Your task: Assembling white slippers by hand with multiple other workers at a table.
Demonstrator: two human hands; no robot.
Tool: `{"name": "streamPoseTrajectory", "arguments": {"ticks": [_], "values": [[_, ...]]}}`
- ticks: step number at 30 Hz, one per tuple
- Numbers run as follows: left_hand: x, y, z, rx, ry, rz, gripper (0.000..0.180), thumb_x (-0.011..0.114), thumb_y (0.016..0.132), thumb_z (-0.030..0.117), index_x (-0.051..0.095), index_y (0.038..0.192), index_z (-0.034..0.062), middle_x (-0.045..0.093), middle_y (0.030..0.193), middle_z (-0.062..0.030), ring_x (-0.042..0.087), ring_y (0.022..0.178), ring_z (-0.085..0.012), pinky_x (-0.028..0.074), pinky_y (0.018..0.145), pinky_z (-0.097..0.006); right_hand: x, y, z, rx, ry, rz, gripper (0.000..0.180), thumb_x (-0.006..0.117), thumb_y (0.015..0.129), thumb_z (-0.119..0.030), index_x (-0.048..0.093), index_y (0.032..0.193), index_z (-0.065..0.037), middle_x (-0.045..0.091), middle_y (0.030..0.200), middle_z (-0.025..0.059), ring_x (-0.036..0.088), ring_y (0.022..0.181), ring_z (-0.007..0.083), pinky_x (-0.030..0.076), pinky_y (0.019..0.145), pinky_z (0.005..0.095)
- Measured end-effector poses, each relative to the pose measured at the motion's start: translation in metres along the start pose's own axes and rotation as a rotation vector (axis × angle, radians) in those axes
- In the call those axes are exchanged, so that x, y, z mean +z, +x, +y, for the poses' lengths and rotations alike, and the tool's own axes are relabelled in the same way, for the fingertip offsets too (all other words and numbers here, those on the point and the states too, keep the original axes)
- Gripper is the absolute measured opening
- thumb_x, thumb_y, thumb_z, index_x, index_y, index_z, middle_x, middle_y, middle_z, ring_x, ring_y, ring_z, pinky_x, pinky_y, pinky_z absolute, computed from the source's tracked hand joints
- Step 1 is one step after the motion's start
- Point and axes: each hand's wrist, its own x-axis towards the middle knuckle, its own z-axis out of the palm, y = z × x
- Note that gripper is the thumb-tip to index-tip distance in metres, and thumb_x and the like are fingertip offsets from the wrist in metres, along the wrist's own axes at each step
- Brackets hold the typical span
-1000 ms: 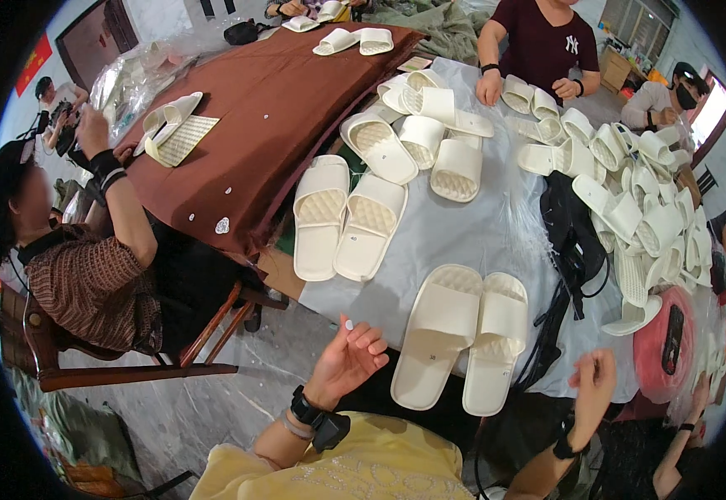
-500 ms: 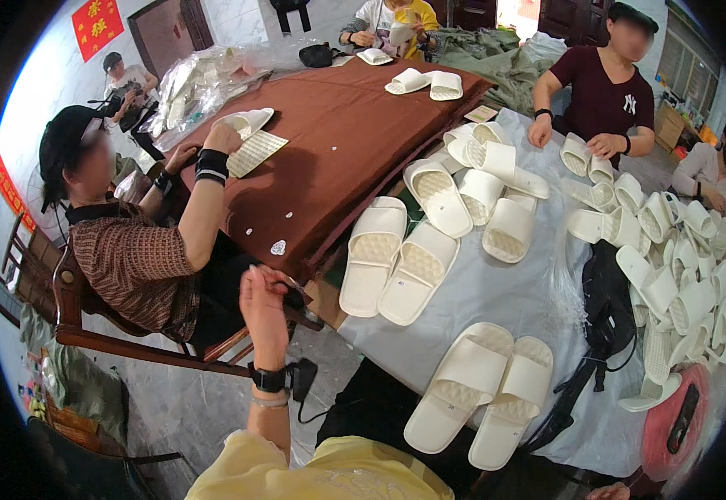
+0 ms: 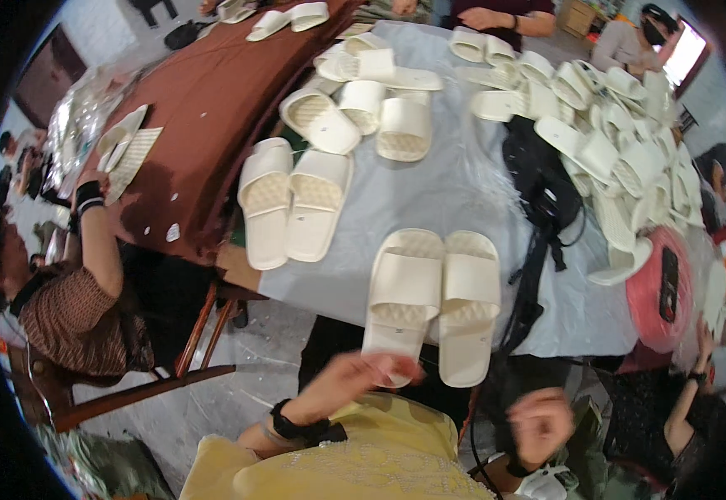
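Note:
A pair of cream slide slippers lies at the near edge of the grey-covered table: the left slipper and the right slipper are side by side, their near ends toward me. My left hand is at the near end of the left slipper and overlaps it in view. Its fingers are smeared, so I cannot tell whether they touch or hold it. My right hand hovers low at the right, off the table, its fingers blurred. Another cream pair lies further left.
More cream slippers lie at the far middle, with a large heap at the right. A black strapped bag and a pink roll sit on the right side. People work around the brown-covered table and beyond.
My view has swung right. My left hand has come from beside the table to the near slippers, and my right hand has risen into view. The near pair now lies straighter and closer together.

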Motion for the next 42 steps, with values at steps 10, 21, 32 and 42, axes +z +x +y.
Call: {"name": "streamPoseTrajectory", "arguments": {"ticks": [10,21,32,42], "values": [[-0.056,0.011,0.013,0.493,-0.557,0.702,0.028,0.04,0.094,0.034,0.048,0.088,0.008,0.026,0.06,0.0065,0.023,0.048,-0.004,0.018,0.042,-0.02,0.001,-0.036,0.004,0.349,0.16,-0.805,0.012,0.058,0.081,-0.017,0.058,0.079,-0.005,0.058,0.075,0.0066,0.058,0.065,0.0202,0.046,0.057,0.028],[-0.015,-0.024,-0.032,-0.112,0.476,-0.269,0.027,0.047,0.092,0.025,0.061,0.101,0.0046,0.057,0.08,-0.0026,0.048,0.07,-0.0092,0.042,0.064,-0.024,0.023,-0.055,0.069,0.52,1.839,0.186,0.019,0.042,0.088,-0.025,0.049,0.082,-0.008,0.051,0.068,0.0021,0.051,0.065,0.017,0.044,0.072,0.0342],[0.037,0.023,-0.041,0.129,0.573,-0.309,0.022,0.052,0.089,0.021,0.061,0.1,0.0048,0.058,0.077,-0.0072,0.053,0.067,-0.0152,0.044,0.063,-0.027,0.057,-0.007,0.075,0.51,-0.291,0.134,0.026,0.064,0.078,-0.014,0.06,0.102,-0.005,0.054,0.067,0.0103,0.05,0.053,0.0168,0.04,0.05,0.0275],[0.034,0.036,-0.048,0.061,0.503,-0.253,0.023,0.05,0.09,0.021,0.061,0.099,0.0036,0.059,0.082,-0.0082,0.056,0.067,-0.0154,0.045,0.063,-0.026,0.058,-0.002,0.077,0.579,-0.209,0.105,0.015,0.062,0.079,-0.014,0.058,0.088,-0.003,0.051,0.061,0.0084,0.046,0.05,0.0157,0.039,0.048,0.0272]]}}
